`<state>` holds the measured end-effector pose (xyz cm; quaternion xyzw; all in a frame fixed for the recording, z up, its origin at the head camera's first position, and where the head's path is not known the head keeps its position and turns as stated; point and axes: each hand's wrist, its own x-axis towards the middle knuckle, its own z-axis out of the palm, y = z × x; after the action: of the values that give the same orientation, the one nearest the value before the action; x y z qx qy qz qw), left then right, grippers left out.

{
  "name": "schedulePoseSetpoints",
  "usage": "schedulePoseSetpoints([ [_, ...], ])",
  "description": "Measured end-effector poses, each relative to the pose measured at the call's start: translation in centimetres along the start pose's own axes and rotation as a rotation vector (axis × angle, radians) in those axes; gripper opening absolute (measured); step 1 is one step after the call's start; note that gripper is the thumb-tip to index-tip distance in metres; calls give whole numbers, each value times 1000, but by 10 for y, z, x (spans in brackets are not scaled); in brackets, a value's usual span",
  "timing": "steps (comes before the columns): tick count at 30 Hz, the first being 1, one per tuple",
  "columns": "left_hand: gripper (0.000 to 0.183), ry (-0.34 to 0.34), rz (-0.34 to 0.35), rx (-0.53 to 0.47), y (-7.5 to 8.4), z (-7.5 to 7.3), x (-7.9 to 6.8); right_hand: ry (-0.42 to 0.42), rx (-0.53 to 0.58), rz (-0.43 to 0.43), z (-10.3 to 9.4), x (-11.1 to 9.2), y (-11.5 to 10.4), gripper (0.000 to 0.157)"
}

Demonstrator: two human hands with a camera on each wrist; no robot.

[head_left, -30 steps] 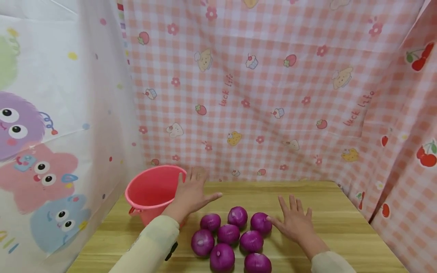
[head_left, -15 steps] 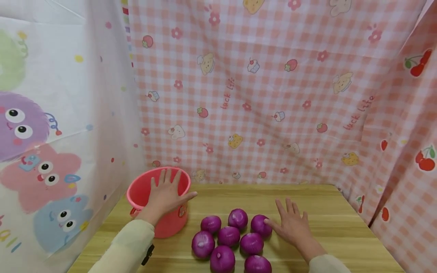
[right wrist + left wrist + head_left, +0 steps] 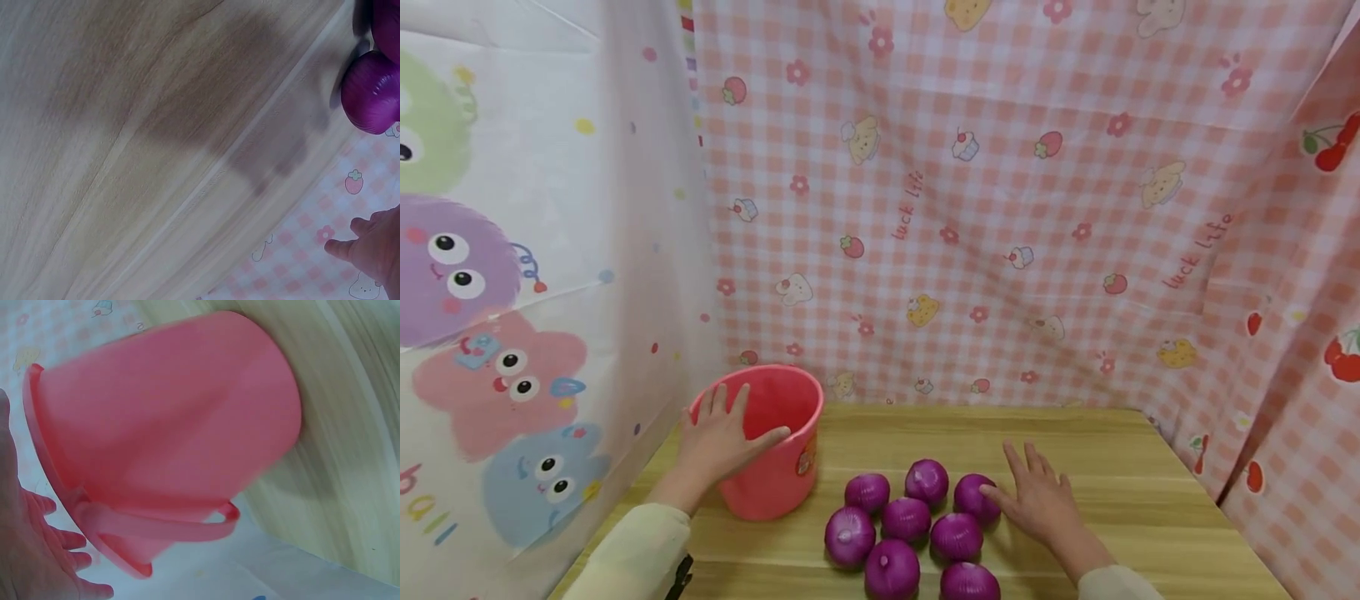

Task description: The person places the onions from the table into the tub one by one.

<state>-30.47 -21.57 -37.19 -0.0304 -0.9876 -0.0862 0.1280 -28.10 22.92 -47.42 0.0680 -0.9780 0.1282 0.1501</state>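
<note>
Left hand [image 3: 718, 447] is drifting across the bucket [image 3: 771, 490] toward the left edge of the worktop [image 3: 1150, 492], right hand [image 3: 1041, 502] hovering, both spread; eight onions [image 3: 906, 519] lying outside.

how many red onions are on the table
8, right of the pink bucket: back-left red onion, back-middle onion, back-right onion, mid-left onion, centre onion, mid-right onion, front-left onion and front-right onion. More may lie below the head view.
</note>
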Motion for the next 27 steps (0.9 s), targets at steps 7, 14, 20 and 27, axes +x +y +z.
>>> schedulePoseSetpoints([
  [7, 118, 2, -11, -6, -14, -3, -10, -9, 40, -23, 2, -2, -1, 81],
  [14, 122, -24, -51, -49, -20, -1, -19, -14, 79, -48, 3, -4, 1, 78],
  [20, 123, -50, -90, -64, -23, 3, -20, -57, 129, -57, 6, -6, 3, 78],
  [27, 120, -65, -107, -104, -25, 1, -18, -62, 147, -64, 10, -5, 6, 78],
])
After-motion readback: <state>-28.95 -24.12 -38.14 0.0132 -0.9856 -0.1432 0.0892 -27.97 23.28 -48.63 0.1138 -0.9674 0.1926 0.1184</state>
